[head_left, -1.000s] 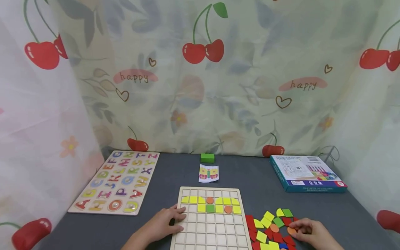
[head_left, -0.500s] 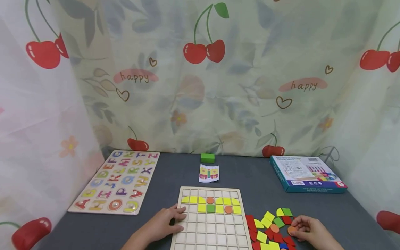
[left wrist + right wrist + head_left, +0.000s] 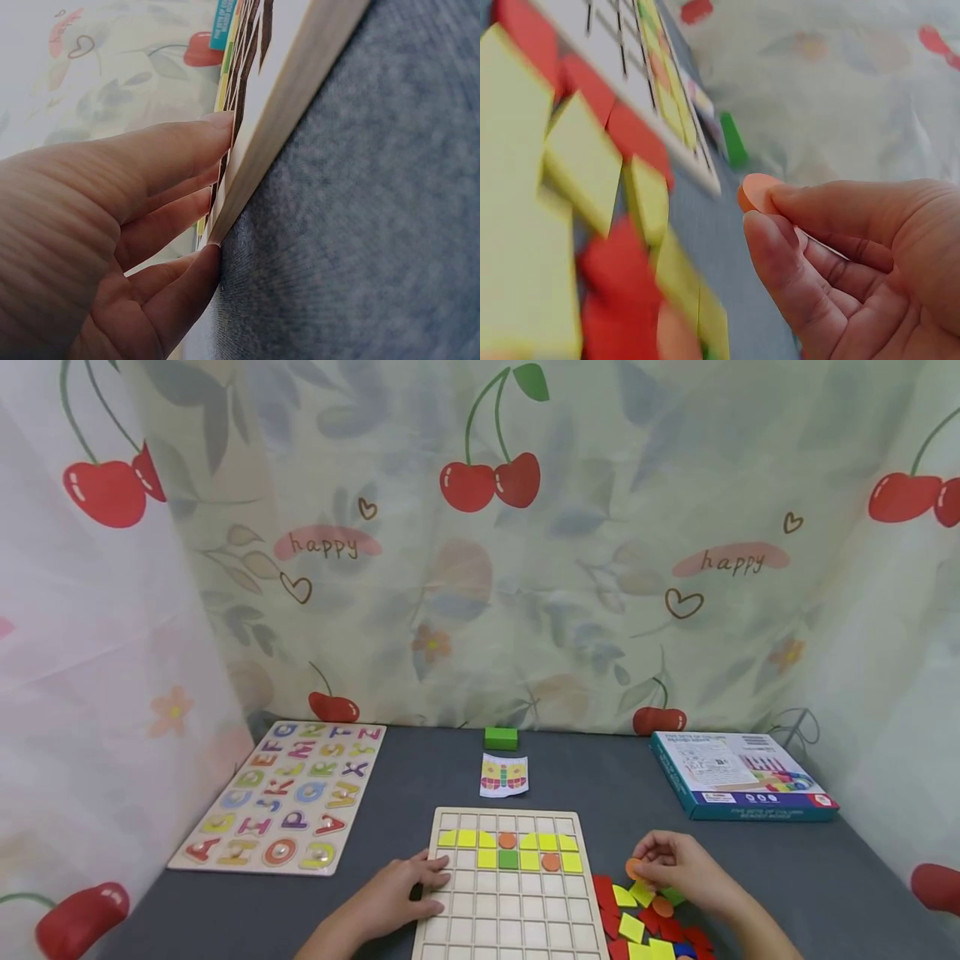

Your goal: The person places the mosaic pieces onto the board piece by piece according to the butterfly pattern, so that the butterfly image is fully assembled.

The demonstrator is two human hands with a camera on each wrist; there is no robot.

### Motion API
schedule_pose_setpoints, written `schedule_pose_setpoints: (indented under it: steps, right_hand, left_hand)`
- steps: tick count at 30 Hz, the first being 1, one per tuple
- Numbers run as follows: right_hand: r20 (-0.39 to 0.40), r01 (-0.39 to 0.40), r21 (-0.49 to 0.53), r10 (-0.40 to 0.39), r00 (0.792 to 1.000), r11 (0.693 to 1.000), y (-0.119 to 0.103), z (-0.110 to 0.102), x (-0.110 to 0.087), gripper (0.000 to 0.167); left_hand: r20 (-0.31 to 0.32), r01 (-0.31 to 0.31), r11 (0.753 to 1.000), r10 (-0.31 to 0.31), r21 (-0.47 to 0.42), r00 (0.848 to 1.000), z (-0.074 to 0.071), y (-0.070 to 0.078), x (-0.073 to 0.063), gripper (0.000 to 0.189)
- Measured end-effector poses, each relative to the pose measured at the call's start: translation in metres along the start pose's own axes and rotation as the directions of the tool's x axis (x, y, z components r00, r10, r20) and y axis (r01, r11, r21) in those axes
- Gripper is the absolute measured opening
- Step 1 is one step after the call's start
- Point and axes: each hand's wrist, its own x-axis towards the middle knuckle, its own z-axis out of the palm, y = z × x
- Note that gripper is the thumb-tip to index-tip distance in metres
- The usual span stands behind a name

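Note:
My right hand (image 3: 678, 868) pinches an orange disc (image 3: 633, 867) between thumb and fingertips, over the top of a heap of coloured pieces. In the right wrist view the disc (image 3: 757, 193) stands out edgewise from the fingertips. A wooden grid board (image 3: 510, 910) lies in front of me, with yellow pieces (image 3: 487, 858), a green square (image 3: 508, 859) and orange discs (image 3: 551, 862) in its upper rows. My left hand (image 3: 401, 893) rests at the board's left edge, fingers extended; in the left wrist view fingertips (image 3: 217, 124) touch the board's edge (image 3: 262, 135).
Loose red, yellow, green and blue pieces (image 3: 632, 928) lie right of the board. Behind it are a butterfly pattern card (image 3: 504, 776) and a green block (image 3: 501, 739). An alphabet board (image 3: 281, 793) lies at the left, a flat box (image 3: 742, 777) at the back right.
My right hand has lifted the orange disc from the heap's right side and carried it left, towards the board. The left hand keeps its place at the board's edge.

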Motion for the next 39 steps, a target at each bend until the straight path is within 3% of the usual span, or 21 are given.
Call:
schedule_pose_setpoints:
  steps: [4, 12, 21, 30, 34, 39]
  right_hand:
    - [0.024, 0.046, 0.006, -0.046, 0.999, 0.999, -0.014, 0.015, 0.02, 0.032]
    - [0.018, 0.05, 0.031, -0.05, 0.999, 0.998, -0.035, 0.053, 0.059, 0.03]
    - [0.051, 0.1, 0.108, -0.106, 0.993, 0.989, -0.051, 0.097, 0.092, 0.02]
    - [0.088, 0.164, 0.113, -0.175, 0.981, 0.98, -0.06, 0.136, 0.116, 0.018]
    - [0.083, 0.199, 0.04, -0.202, 0.976, 0.979, -0.062, 0.148, 0.124, 0.013]
    - [0.05, 0.223, -0.126, -0.218, 0.975, 0.967, -0.064, 0.158, 0.126, 0.007]
  left_hand:
    - [-0.007, 0.001, 1.0, -0.001, -0.001, 1.0, 0.0, 0.0, 0.0, 0.044]
    - [-0.008, -0.007, 1.0, 0.007, 0.0, 1.0, 0.0, 0.001, -0.001, 0.043]
    - [0.0, 0.001, 1.0, -0.001, -0.003, 1.0, -0.001, 0.0, 0.0, 0.043]
    - [-0.005, 0.004, 1.0, -0.004, 0.015, 1.0, -0.002, 0.002, 0.0, 0.043]
    - [-0.006, 0.004, 1.0, -0.004, 0.011, 1.0, -0.003, 0.001, 0.0, 0.043]
    - [-0.006, -0.006, 1.0, 0.006, 0.01, 1.0, -0.001, 0.002, 0.001, 0.042]
